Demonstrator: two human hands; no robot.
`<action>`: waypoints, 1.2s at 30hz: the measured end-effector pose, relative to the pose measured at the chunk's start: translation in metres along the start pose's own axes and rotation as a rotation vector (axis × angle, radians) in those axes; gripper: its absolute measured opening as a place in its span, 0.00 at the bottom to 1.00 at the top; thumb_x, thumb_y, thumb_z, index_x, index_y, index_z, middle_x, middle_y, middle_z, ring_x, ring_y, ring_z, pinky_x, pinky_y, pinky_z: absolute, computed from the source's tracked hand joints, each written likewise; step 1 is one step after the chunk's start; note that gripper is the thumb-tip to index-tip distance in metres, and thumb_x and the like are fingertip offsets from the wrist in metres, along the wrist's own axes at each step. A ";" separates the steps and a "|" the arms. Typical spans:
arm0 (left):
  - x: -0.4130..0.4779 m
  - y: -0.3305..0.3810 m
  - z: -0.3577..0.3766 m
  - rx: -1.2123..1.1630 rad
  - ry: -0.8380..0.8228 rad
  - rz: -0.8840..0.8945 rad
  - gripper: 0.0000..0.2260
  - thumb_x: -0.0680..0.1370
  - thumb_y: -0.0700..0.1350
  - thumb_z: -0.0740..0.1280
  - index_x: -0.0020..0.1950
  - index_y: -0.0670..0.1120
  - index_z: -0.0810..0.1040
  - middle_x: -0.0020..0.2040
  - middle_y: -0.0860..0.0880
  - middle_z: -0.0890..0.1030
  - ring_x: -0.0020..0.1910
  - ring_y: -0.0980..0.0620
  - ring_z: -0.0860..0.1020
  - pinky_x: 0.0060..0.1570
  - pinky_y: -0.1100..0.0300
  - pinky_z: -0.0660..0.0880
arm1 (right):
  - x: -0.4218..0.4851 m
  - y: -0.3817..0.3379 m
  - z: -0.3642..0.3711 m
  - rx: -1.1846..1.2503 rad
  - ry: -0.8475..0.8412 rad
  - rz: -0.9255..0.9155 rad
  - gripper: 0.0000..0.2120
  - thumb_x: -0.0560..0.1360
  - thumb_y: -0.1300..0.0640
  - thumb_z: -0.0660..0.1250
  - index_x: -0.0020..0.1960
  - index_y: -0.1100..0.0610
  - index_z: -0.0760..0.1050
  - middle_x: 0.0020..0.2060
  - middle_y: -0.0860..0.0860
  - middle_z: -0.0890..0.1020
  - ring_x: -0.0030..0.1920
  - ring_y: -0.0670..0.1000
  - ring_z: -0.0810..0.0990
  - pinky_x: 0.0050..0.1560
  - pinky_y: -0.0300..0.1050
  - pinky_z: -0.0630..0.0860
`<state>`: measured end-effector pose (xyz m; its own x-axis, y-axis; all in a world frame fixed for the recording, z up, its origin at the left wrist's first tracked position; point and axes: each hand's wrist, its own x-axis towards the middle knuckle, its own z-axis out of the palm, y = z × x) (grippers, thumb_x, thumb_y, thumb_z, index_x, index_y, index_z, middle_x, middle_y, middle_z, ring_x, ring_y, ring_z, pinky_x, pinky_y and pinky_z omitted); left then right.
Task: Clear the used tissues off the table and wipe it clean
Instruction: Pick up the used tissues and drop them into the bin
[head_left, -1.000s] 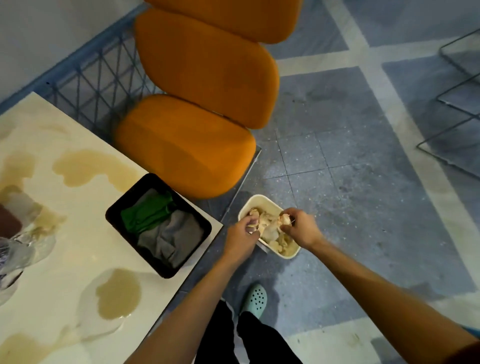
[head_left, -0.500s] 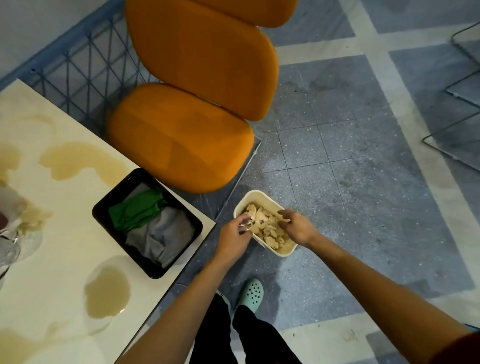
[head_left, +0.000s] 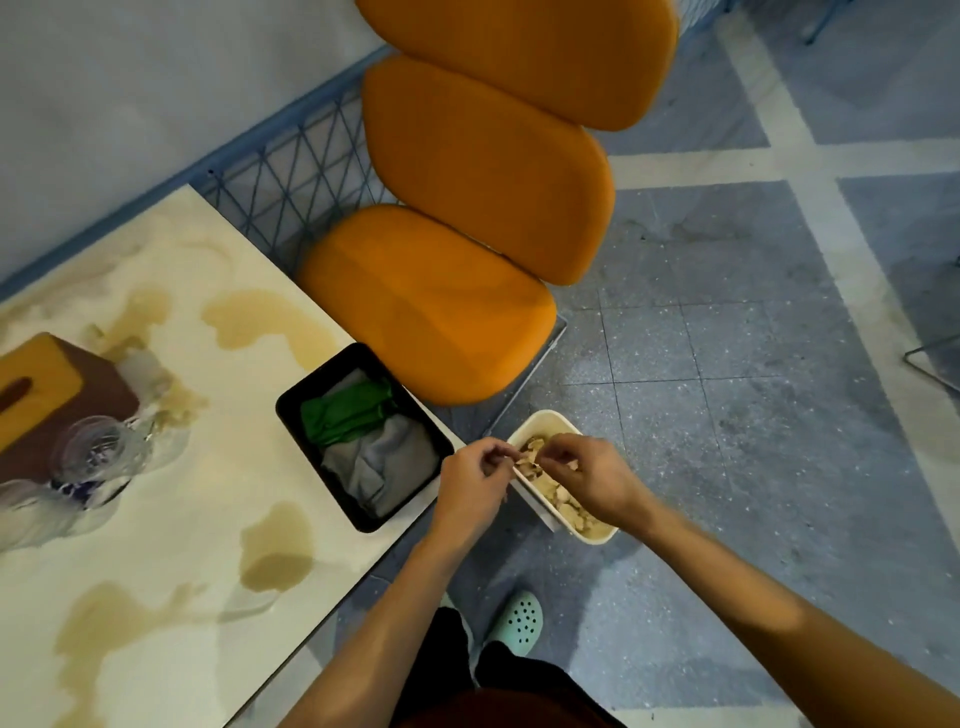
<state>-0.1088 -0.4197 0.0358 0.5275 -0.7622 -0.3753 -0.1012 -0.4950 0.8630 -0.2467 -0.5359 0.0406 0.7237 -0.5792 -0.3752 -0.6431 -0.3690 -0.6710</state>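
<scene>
Open grey floor spreads right of the cream bin, hemmed behind by an orange chair and left by the spill-stained worktop corner, where a black tray of cloths sits at the edge. Above the bin, which holds the used tissues, the left grip and right grip are narrow, both pinching one scrap of them.

Grey speckled tile floor, orange cushioned chair, blue-grey wall.
</scene>
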 end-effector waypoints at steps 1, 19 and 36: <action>-0.004 0.002 -0.007 -0.009 0.024 0.006 0.06 0.77 0.37 0.66 0.45 0.47 0.81 0.34 0.49 0.81 0.27 0.57 0.76 0.29 0.65 0.72 | 0.001 -0.010 -0.002 -0.009 -0.005 -0.026 0.08 0.78 0.48 0.63 0.50 0.48 0.79 0.44 0.43 0.82 0.44 0.42 0.80 0.48 0.47 0.79; -0.074 -0.008 -0.203 -0.104 0.501 0.040 0.07 0.77 0.39 0.67 0.51 0.50 0.80 0.40 0.50 0.82 0.32 0.52 0.80 0.37 0.61 0.77 | 0.054 -0.227 0.052 -0.072 -0.160 -0.484 0.10 0.79 0.55 0.65 0.59 0.54 0.77 0.48 0.48 0.81 0.47 0.43 0.77 0.42 0.28 0.71; -0.126 -0.109 -0.455 -0.099 0.814 0.016 0.08 0.78 0.41 0.67 0.56 0.49 0.79 0.43 0.51 0.83 0.35 0.56 0.80 0.36 0.60 0.79 | 0.121 -0.465 0.229 -0.082 -0.344 -0.725 0.13 0.77 0.57 0.67 0.61 0.53 0.76 0.48 0.47 0.80 0.46 0.44 0.78 0.43 0.29 0.71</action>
<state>0.2195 -0.0799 0.1428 0.9774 -0.2086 -0.0330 -0.0587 -0.4183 0.9064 0.1972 -0.2680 0.1610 0.9959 0.0766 -0.0490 0.0099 -0.6267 -0.7792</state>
